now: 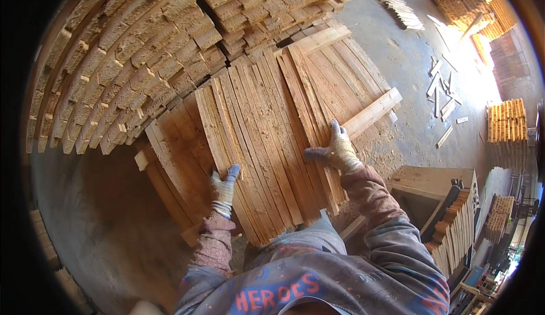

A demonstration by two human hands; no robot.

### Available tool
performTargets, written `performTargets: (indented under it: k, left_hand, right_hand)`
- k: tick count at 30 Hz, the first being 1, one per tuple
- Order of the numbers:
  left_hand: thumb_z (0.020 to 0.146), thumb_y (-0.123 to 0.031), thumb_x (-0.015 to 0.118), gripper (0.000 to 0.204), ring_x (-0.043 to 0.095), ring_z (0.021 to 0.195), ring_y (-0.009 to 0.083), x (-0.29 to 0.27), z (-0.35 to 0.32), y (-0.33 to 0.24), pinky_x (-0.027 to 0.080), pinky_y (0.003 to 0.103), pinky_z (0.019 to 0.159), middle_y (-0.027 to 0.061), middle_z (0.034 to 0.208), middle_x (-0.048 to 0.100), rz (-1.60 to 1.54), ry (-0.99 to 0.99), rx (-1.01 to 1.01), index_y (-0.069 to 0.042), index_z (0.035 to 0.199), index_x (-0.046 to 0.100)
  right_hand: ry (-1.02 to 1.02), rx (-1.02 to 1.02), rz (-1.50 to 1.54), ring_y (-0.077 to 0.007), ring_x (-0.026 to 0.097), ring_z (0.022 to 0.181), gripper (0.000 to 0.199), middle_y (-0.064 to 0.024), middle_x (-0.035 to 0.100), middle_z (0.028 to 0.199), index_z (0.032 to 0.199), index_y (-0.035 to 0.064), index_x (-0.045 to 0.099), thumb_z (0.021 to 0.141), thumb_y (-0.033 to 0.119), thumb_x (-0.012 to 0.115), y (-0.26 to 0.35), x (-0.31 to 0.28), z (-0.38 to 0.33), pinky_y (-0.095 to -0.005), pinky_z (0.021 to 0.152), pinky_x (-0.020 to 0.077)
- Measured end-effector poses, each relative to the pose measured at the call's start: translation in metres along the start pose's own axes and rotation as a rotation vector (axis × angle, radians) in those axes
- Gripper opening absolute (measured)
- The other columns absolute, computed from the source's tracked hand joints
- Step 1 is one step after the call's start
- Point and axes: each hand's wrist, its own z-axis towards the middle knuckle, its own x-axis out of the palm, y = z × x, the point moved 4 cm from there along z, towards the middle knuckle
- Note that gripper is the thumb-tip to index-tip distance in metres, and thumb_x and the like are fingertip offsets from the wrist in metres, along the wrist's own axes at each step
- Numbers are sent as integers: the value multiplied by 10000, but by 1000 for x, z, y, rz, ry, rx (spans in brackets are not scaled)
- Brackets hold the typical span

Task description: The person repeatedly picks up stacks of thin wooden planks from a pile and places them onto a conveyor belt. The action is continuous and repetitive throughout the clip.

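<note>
Left hand: my gloved left hand (223, 187) lies flat, fingers spread, on the left part of the planks (267, 145), near their close end.
Right hand: my gloved right hand (336, 149) is spread too, palm down on the right side of the same planks, thumb pointing left.
Planks: a layer of long thin boards laid side by side, running away from me under both hands; it tops a low stack.
Crosspiece: one short batten (372, 112) lies slantwise just past my right fingertips, touching the layer.
Stack behind: beyond both hands, high piles of boards (142, 48) show their cut ends, close against the far end of the planks.
Box: to the right of my right arm stands an open wooden box (437, 181); I cannot tell what is inside. Thin slats (454, 224) stand on edge against its near side.
Floor: sawdust-strewn floor (409, 59) far right of my right hand, with loose offcuts (445, 91) scattered on it.
</note>
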Motion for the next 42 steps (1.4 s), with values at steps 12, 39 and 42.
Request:
performTargets:
  k: [12, 39, 42]
  left_hand:
    - [941, -487, 732, 612, 594, 974, 162, 8, -11, -36, 505, 313, 889, 50, 1152, 669, -299, 60, -182, 33, 1253, 650]
    - [865, -142, 754, 664, 647, 958, 129, 287, -386, -323, 543, 273, 833, 81, 1209, 647, 71, 1825, 93, 20, 1440, 464]
    - [828, -114, 809, 910, 638, 1001, 130, 346, -564, -316, 546, 273, 854, 98, 1232, 643, 294, 2219, 80, -1, 1580, 308]
  right_hand:
    - [191, 173, 782, -274, 694, 1059, 1256, -211, 721, 1108, 1496, -169, 292, 620, 372, 1011, -62, 26, 27, -379, 929, 577]
    - [-1412, 286, 797, -194, 682, 1049, 725, -90, 720, 1132, 1284, -9, 626, 726, 326, 946, -121, -90, -658, -345, 928, 548]
    - [-1703, 487, 980, -205, 693, 1009, 589, -150, 696, 1135, 1304, -54, 555, 870, 223, 842, -162, -5, -750, -306, 740, 597]
